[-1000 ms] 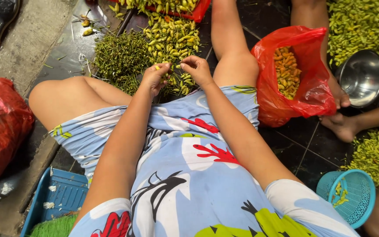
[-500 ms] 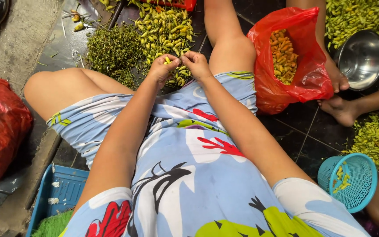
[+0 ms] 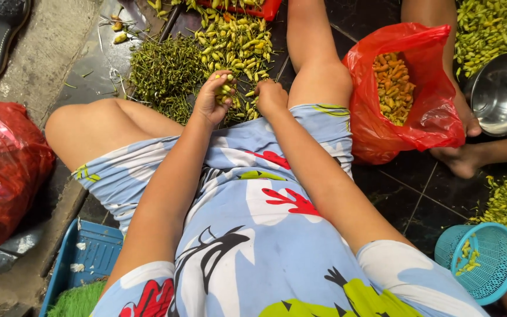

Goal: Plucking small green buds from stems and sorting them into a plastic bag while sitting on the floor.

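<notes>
chillies: yellow-green pile (image 3: pixel 236 41) on the dark tiled floor, right between the person's knees, running up toward the far edge of the floor

left hand: (image 3: pixel 213 97) fingers curled round a small bunch of those chillies at the near edge of the pile, pinching them up off the floor

right hand: (image 3: pixel 271 97) closed into a loose fist just beside the left one, knuckles up. Looks like it's nipping something small, but I can't tell what's inside

stems: dark green heap (image 3: pixel 165 70) touching the left side of the chilli pile, so picked stalks and unpicked pods sit pretty much shoulder to shoulder

red bag: (image 3: pixel 429 117) open, standing right of the right knee, orange chillies (image 3: pixel 391 88) inside

steel bowl: (image 3: pixel 503 94) further right, past the bag, next to someone else's foot (image 3: pixel 462 159)

teal basket: (image 3: pixel 488 264) near the right edge, only a few pods in it

blue crate: (image 3: pixel 86 258) near left corner, well apart from the hands

what could go wrong: my guess, the two heaps touch, so a grab could drag stems in with the pods. The floor looks wet, so dropped pods could skid off. And bare fingers in chilli juice will sting if they rub skin or eyes.
</notes>
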